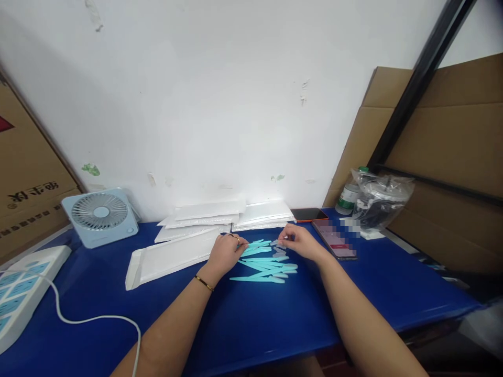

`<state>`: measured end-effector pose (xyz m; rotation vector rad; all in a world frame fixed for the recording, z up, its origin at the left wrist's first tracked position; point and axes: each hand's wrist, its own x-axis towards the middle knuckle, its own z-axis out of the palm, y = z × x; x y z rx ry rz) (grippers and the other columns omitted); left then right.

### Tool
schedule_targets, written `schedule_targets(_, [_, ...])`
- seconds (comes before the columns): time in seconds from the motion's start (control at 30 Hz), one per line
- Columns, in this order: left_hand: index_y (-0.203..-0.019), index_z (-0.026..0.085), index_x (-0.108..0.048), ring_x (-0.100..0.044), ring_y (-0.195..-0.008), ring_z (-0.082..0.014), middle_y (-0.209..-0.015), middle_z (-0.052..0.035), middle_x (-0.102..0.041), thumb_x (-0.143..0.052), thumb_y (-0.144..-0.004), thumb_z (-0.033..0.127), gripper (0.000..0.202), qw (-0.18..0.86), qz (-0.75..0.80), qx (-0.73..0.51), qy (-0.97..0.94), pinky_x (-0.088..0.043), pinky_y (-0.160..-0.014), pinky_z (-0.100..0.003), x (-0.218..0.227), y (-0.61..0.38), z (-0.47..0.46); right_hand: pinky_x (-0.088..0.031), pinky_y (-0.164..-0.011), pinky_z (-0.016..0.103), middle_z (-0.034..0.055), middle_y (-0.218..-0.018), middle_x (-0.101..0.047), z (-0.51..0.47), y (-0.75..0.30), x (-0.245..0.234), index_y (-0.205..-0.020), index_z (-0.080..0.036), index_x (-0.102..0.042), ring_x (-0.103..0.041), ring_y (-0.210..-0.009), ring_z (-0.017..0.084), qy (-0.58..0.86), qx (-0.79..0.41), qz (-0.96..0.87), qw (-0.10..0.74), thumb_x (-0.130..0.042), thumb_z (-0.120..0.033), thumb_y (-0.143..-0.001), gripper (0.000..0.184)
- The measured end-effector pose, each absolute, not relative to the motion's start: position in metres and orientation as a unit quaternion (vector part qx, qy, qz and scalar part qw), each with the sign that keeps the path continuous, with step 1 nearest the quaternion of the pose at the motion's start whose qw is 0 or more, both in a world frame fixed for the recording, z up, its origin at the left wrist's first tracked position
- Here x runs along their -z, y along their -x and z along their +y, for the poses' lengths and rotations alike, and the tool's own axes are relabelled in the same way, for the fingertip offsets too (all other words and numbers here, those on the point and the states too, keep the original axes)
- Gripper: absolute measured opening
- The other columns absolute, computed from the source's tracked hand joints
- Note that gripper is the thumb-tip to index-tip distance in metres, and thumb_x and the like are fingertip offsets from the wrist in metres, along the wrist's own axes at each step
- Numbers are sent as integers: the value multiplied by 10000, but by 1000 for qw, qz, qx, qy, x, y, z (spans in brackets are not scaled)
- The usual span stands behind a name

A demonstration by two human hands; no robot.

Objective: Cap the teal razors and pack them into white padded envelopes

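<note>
My left hand [228, 250] is closed in a pinch on the handle end of a slim teal eyebrow razor [259, 243]. Close by on the right, my right hand [297, 242] pinches a small clear blade cap [275, 242], near that razor's tip. Whether the cap touches the blade is too small to tell. Below both hands, several more teal eyebrow razors [259, 279] lie in a loose fan, their pale tips pointing right. A few loose clear caps [280, 254] rest beside them, under my right fingers.
White padded envelopes [168, 258] lie left and behind, against the wall. Two phones [310, 214] [334, 241], a bottle [348, 199] and a plastic-wrapped item [379, 204] are on the right. A blue fan [100, 215], power strip [23, 288] and white cable [98, 317] occupy the left.
</note>
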<state>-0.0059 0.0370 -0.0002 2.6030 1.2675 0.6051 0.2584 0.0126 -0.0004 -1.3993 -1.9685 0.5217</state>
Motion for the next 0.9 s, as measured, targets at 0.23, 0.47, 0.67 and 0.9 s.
schedule_targets(0.23, [-1115, 300, -625, -553, -1007, -203, -1081, -16, -633, -494, -848, 337, 300, 84, 449, -184, -870, -412, -845, -311, 14, 10, 43, -385, -581, 242, 19, -735, -633, 10, -277, 0, -704, -183, -687, -537, -640, 138, 585, -187, -742, 269, -668, -344, -675, 165])
schedule_targets(0.47, [-1114, 279, -619, -532, -1020, -216, -1098, -35, -607, -469, -866, 362, 302, 85, 456, -186, -866, -401, -853, -343, 15, 8, 41, -392, -565, 235, 19, -723, -642, 5, -270, 1, -688, -176, -677, -563, -660, 155, 578, -263, -755, 161, -724, -317, -604, 171])
schedule_targets(0.67, [-987, 257, -660, -528, -932, -188, -973, -28, -652, -324, -929, 447, 391, 91, 388, -196, -896, -367, -820, -334, 4, -2, 28, -394, -580, 227, 20, -762, -597, 3, -264, -1, -734, -166, -653, -539, -670, 139, 537, -271, -774, 200, -686, -318, -675, 167])
schedule_targets(0.9, [-778, 233, -662, -527, -870, -186, -835, -16, -659, -367, -917, 387, 360, 62, 417, -171, -890, -341, -801, -333, -2, 8, 33, -383, -597, 235, 20, -777, -577, 8, -269, -2, -711, -163, -642, -516, -662, 130, 546, -221, -775, 231, -662, -296, -706, 135])
